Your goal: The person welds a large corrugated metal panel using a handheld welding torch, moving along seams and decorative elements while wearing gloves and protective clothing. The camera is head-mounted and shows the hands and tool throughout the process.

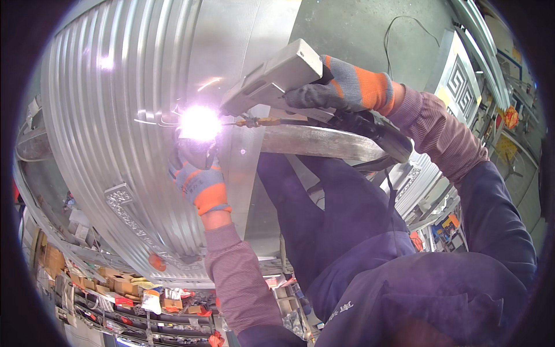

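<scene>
Single head-worn fisheye, left of a pair, looking down and forward at close range. Both forearms enter from the lower edge. Ribbed metal panel [115,115] fills the left half; edges bow toward the rim. No second view to overlap.

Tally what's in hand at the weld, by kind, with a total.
Gloved hands: 2 (left hand, right hand)
Welding torch: 1
Ribbed metal panel: 1
Flat metal bar: 1
Total: 5
</scene>
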Tool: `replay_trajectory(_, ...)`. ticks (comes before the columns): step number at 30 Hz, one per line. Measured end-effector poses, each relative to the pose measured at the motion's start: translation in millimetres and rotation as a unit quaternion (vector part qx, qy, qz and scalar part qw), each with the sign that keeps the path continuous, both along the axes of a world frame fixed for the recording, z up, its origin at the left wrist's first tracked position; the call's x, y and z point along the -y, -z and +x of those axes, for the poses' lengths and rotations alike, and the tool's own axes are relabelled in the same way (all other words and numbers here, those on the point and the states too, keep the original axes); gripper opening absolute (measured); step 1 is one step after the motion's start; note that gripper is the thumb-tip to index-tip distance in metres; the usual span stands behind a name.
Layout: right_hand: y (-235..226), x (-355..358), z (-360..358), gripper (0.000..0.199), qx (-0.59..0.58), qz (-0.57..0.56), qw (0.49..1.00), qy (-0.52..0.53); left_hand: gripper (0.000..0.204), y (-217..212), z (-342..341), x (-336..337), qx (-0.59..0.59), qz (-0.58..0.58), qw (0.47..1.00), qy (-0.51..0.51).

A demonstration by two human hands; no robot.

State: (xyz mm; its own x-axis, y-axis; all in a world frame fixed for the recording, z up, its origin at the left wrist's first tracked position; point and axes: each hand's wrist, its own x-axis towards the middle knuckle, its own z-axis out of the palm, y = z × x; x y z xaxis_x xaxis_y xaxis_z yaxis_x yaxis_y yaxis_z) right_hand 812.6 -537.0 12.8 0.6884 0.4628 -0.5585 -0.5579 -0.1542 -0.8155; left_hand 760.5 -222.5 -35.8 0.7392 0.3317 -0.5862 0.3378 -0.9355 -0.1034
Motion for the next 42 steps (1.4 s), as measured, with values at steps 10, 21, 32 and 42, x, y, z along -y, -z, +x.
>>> replay_trajectory(10,-7,-2,4,0.040,-0.053,-0.005,0.997,-0.053,0.082,-15,0,-6,0.036,-0.050,0.998,0.027)
replay_trajectory(21,-2,1,-6,0.036,-0.019,0.025,1.000,-0.001,0.076,-14,-2,-6,0.071,-0.020,0.997,0.016)
replay_trajectory(32,-17,12,-17,0.036,-0.061,-0.033,0.998,-0.004,0.075,-8,-2,1,0.056,0.007,0.998,0.003)
replay_trajectory(42,-47,19,-134,0.035,0.033,0.049,0.965,0.256,0.066,-10,7,-19,0.068,0.007,0.990,0.120)
